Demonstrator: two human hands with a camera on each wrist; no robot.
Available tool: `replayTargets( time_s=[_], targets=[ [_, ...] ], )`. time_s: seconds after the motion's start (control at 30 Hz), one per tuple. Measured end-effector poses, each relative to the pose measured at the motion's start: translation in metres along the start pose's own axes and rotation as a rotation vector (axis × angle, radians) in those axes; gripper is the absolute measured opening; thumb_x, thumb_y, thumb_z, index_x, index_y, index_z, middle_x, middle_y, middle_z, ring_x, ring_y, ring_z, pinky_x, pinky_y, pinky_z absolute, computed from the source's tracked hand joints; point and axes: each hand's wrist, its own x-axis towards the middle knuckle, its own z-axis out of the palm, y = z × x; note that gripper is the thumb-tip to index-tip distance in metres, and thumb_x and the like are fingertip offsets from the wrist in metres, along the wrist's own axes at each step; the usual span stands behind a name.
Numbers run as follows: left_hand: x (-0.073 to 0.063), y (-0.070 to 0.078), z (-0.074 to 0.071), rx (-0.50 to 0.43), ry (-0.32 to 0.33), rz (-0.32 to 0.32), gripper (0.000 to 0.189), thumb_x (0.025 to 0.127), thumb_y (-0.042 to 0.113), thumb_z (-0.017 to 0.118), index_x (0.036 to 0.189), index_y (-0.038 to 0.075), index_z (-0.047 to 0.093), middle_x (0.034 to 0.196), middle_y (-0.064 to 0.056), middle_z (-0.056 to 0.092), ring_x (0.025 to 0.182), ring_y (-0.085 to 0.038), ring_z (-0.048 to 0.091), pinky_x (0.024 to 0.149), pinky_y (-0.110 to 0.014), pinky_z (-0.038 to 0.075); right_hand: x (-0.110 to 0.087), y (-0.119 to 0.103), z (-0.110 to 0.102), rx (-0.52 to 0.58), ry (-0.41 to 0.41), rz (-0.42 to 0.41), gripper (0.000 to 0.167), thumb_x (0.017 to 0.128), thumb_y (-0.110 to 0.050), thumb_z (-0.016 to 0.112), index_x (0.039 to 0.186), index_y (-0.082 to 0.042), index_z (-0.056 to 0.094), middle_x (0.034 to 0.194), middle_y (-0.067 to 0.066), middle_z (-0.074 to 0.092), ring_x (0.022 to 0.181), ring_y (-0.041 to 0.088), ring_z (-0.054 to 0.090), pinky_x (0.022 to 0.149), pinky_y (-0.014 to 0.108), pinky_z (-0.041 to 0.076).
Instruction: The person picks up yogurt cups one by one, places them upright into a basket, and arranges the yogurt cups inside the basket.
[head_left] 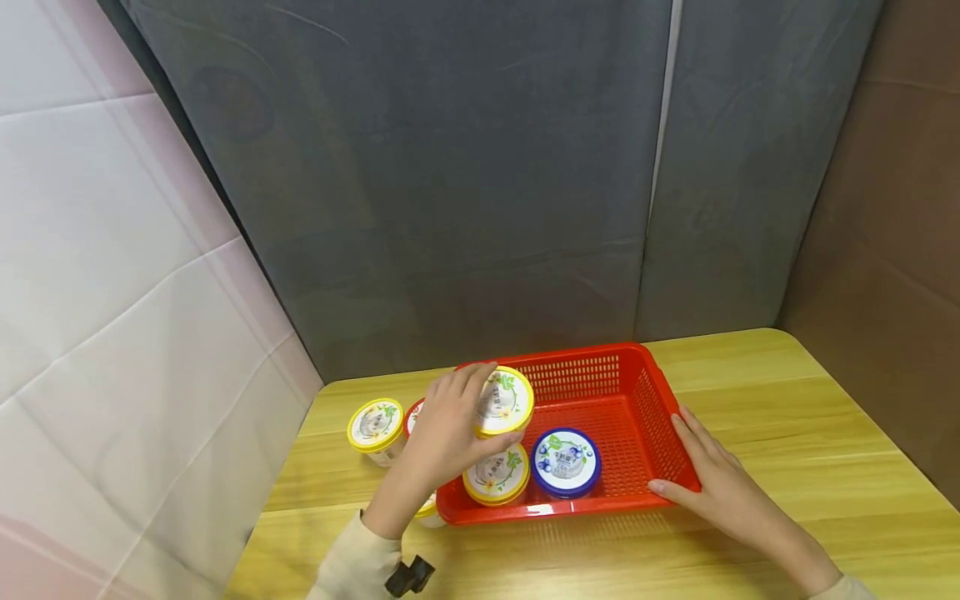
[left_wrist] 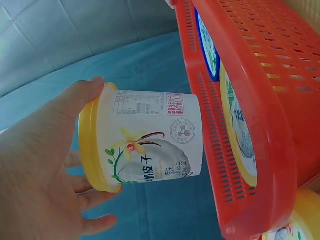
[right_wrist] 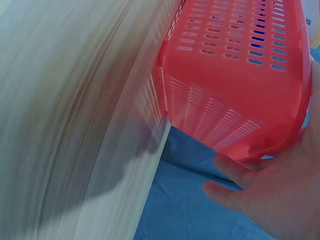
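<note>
A red basket (head_left: 628,454) lies below the left fingers (head_left: 459,381), its right end gripped by the right hand (head_left: 716,483). The left hand (head_left: 441,427) pinches a yellow-lidded tub (head_left: 508,402); just right of its thumb sits a blue-lidded tub (head_left: 566,462).

Two tubs (head_left: 566,463) in basket (head_left: 592,414); seemingly three others (head_left: 377,423) leftward.

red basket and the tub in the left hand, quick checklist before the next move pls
1. Grip: ok, the left hand holds the raised tub by its yellow lid.
2. Lid on: ok, looks seated.
3. Basket steadied: ok, the right hand holds the red basket at its right end.
4. Bare floor inside: ok, behind and right of the blue-lidded tub.
5. Tub full or not: cannot tell, lid and wall hide it.
</note>
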Motion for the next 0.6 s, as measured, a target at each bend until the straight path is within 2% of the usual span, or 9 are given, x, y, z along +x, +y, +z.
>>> replayTargets(
  time_s=[0.17, 0.37, 0.6],
  targets=[
    [0.005, 0.001, 0.006, -0.028, 0.005, 0.01, 0.089, 0.076, 0.062, 0.075, 0.145, 0.015, 0.045, 0.145, -0.005, 0.052, 0.135, -0.026, 0.048, 0.114, -0.051, 0.039, 0.0, 0.0, 0.0, 0.005, 0.008, -0.005, 0.105, 0.085, -0.06, 0.067, 0.159, -0.007, 0.015, 0.165, 0.02, 0.014, 0.14, 0.051, 0.032, 0.099, 0.078, 0.033],
    [0.011, 0.007, 0.013, -0.052, -0.024, 0.034, 0.088, 0.077, 0.062, 0.073, 0.147, 0.017, 0.042, 0.148, -0.004, 0.049, 0.136, -0.024, 0.046, 0.115, -0.05, 0.038, 0.0, 0.001, 0.002, 0.014, 0.006, -0.009, 0.104, 0.086, -0.059, 0.067, 0.159, -0.007, 0.014, 0.166, 0.019, 0.013, 0.14, 0.051, 0.031, 0.098, 0.079, 0.034],
    [0.019, 0.02, 0.017, -0.066, -0.038, 0.096, 0.086, 0.078, 0.058, 0.074, 0.147, 0.018, 0.041, 0.149, -0.005, 0.047, 0.137, -0.025, 0.045, 0.116, -0.049, 0.037, 0.0, 0.001, 0.004, 0.023, 0.015, -0.015, 0.104, 0.086, -0.058, 0.068, 0.159, -0.008, 0.014, 0.166, 0.018, 0.013, 0.141, 0.051, 0.03, 0.098, 0.079, 0.032]
  ],
)
